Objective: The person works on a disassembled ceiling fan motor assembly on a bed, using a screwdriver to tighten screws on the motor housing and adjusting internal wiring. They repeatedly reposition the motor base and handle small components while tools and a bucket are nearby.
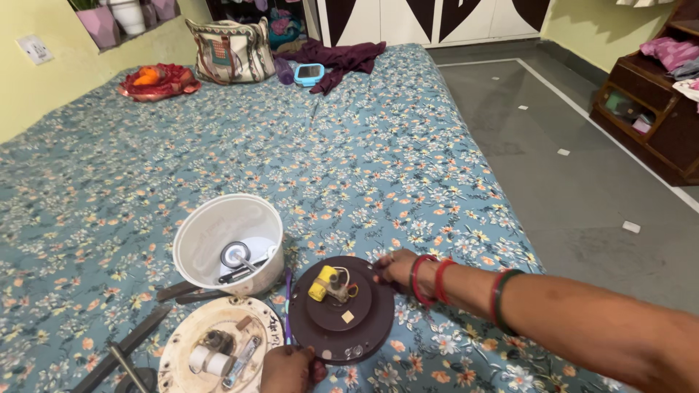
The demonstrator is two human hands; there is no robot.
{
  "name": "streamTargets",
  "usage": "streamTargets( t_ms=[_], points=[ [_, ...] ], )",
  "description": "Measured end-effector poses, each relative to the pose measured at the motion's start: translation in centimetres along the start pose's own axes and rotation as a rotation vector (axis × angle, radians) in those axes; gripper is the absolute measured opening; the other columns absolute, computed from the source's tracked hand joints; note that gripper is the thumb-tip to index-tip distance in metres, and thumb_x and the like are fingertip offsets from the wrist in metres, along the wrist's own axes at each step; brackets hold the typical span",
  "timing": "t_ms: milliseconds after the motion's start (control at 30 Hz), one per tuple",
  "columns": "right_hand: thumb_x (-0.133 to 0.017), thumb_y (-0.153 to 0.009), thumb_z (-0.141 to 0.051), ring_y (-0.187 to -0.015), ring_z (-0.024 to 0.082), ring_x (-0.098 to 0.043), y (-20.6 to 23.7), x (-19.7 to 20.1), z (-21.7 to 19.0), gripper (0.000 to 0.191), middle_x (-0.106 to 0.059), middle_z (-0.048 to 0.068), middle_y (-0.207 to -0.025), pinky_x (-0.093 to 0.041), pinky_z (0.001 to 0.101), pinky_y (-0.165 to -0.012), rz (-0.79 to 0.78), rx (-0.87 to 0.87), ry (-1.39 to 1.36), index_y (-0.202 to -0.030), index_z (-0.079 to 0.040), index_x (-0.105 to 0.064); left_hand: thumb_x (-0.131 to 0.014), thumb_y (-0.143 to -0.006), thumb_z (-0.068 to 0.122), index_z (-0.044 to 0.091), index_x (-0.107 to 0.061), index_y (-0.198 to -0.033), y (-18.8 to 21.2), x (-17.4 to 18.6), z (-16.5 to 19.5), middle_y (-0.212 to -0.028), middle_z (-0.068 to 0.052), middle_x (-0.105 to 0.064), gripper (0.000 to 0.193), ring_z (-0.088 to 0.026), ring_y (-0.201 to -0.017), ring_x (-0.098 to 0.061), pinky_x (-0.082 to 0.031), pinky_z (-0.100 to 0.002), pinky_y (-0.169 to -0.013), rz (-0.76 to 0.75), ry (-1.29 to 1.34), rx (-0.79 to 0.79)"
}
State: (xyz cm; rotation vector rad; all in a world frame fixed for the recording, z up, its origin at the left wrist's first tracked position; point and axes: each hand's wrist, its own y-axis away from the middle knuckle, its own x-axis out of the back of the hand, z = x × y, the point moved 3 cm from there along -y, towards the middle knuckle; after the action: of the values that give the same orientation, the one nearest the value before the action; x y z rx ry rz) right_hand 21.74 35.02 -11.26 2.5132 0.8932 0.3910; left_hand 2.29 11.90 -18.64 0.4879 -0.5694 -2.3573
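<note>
A dark brown round base plate lies on the flowered bed sheet, with a yellow part and small wires at its middle. My right hand grips its far right rim; red and green bangles ring that wrist. My left hand holds its near left edge at the bottom of the view. Just left of it lies a cream round plate with small white cylinders and a motor part on it.
A white plastic tub on its side holds a round metal piece and a tool. Dark tool handles lie at the lower left. Bags, cloth and a small blue device sit at the bed's far end. Floor and a wooden shelf are right.
</note>
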Motion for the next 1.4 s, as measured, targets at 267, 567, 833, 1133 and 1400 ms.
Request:
streamTargets(
  t_ms=[267, 567, 833, 1133, 1400],
  points=[
    [-0.077, -0.085, 0.002, -0.087, 0.016, -0.07, 4.3, -0.9, 6.0, 0.033, -0.075, 0.008, -0.098, -0.06, 0.0246, -0.077, 0.437, 0.061, -0.031, -0.117, 0.0, -0.07, -0.069, -0.093, 0.009, -0.01, -0.076, -0.11, 1.3, -1.0, 0.3, -0.081, -0.021, -0.079, 0.026, -0.023, -0.068, -0.075, -0.058, -0.035, -0.064, 0.401, -0.265, -0.137],
    [-0.079, -0.082, 0.0, -0.079, 0.018, -0.069, 3.5, 0.9, 6.7, 0.026, -0.073, 0.007, -0.087, -0.059, 0.0318, -0.073, 0.216, -0.04, -0.161, -0.105, -0.001, -0.067, -0.073, -0.088, 0.013, -0.009, -0.08, -0.101, 0.7, -0.9, 0.5, -0.076, -0.018, -0.076, 0.027, -0.018, -0.061, -0.066, -0.051, -0.031, -0.057, 0.345, -0.219, -0.156],
    [-0.07, -0.095, -0.026, -0.083, 0.023, -0.072, 2.2, 4.1, 4.0, 0.021, -0.071, 0.008, -0.088, -0.061, 0.0401, -0.082, -0.168, -0.313, -0.18, -0.094, -0.006, -0.067, -0.064, -0.088, 0.01, -0.003, -0.081, -0.099, 3.9, -1.2, 4.8, -0.077, -0.016, -0.078, 0.024, -0.024, -0.064, -0.069, -0.052, -0.039, -0.062, 0.182, -0.561, -0.073],
    [-0.069, -0.096, -0.02, -0.084, 0.021, -0.073, 0.8, 4.4, 4.1, 0.014, -0.072, 0.007, -0.091, -0.063, 0.0401, -0.082, -0.198, -0.317, -0.093, -0.097, -0.006, -0.069, -0.064, -0.085, 0.006, 0.002, -0.074, -0.103, 6.8, -2.0, 9.0, -0.08, -0.017, -0.082, 0.021, -0.024, -0.076, -0.081, -0.061, -0.036, -0.074, 0.189, -0.857, -0.26],
    [-0.072, -0.095, -0.028, -0.078, 0.018, -0.07, 2.8, 4.0, 3.8, 0.022, -0.075, 0.007, -0.09, -0.06, 0.0332, -0.073, -0.103, -0.289, 0.068, -0.097, -0.006, -0.072, -0.064, -0.089, 0.002, 0.003, -0.077, -0.089, 8.1, -2.8, 10.0, -0.073, -0.01, -0.075, 0.014, -0.022, -0.063, -0.073, -0.057, -0.035, -0.057, 0.144, -0.767, -0.233]
  ],
)
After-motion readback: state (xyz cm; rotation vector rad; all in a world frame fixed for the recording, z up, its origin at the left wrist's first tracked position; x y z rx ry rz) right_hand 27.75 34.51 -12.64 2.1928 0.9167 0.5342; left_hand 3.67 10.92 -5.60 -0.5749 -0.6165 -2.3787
